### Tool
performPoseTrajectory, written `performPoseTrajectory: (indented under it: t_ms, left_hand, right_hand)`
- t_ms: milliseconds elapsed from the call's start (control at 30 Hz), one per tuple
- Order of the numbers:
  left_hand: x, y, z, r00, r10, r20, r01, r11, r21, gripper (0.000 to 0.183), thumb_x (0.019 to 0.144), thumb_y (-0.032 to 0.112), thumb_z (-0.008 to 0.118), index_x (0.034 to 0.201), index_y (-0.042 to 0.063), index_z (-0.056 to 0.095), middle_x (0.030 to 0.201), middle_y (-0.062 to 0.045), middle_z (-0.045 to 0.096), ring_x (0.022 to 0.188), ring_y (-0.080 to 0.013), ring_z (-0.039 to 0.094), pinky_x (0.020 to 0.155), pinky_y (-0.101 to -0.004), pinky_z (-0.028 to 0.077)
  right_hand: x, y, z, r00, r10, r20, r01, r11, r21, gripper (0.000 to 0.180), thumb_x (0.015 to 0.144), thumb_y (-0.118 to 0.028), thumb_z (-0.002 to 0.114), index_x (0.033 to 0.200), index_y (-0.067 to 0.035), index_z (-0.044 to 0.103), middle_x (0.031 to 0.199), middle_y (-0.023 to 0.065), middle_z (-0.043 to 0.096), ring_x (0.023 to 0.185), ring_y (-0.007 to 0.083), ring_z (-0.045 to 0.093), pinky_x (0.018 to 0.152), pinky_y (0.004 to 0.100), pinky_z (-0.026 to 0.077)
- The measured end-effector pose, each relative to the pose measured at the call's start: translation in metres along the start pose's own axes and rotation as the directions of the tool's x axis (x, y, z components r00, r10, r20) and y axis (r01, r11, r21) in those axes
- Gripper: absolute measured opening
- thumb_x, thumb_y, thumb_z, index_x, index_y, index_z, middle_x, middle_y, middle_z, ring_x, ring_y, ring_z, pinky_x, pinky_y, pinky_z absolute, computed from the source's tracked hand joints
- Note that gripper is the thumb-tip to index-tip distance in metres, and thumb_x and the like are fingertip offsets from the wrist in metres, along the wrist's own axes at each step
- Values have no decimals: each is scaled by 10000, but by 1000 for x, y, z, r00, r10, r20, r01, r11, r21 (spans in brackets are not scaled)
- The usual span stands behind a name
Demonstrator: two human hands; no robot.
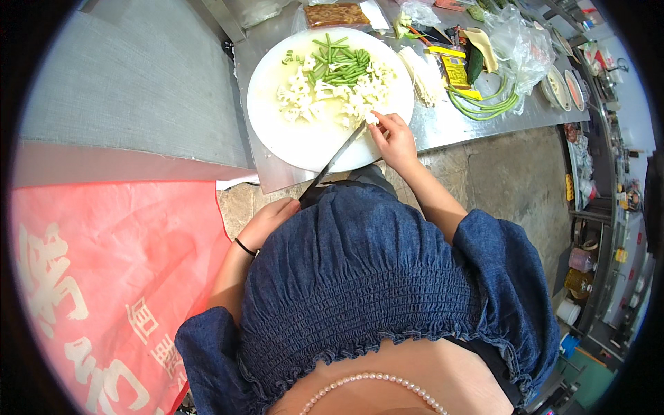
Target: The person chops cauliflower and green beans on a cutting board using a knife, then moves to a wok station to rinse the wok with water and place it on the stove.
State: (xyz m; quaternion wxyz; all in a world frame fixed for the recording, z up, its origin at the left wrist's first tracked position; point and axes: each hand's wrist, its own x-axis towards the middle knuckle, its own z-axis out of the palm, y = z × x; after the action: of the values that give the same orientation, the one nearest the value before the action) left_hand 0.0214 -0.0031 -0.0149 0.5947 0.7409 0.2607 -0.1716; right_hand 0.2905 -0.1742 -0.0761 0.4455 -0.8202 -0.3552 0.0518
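A round white cutting board lies on a steel table. Cut green beans form a heap on its far part, with white cauliflower florets around their near side. My left hand, a dark band at its wrist, is shut on the handle end of a long knife; that end is mostly hidden by the hand and my shirt. The blade slants up to the right across the board, its tip beside a small cauliflower piece. This piece sits between the fingertips of my right hand.
Right of the board lie enoki mushrooms, a yellow packet, a cucumber, long beans and clear plastic bags. A brown vacuum-packed block lies behind. A grey panel stands left, above a red cloth. Bowls stand farther right.
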Motion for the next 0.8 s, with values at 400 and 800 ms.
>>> performPoseTrajectory:
  t_ms: [400,800]
  left_hand:
    - [7,4,4,999,-46,3,46,990,-130,455,996,389,412,940,-26,591,866,-57,594,833,-138,521,779,-289,427]
    - [7,13,5,998,-32,55,48,949,-311,436,1006,360,412,1021,-33,599,939,-78,623,897,-142,540,829,-282,427]
  right_hand:
    - [0,9,7,984,161,-80,-152,983,105,284,774,-192,713,981,-4,664,784,107,632,688,190,623,656,318,514]
    - [2,-11,3,981,184,-60,-182,983,37,310,742,-243,734,914,-2,641,728,112,615,626,208,606,601,319,504]
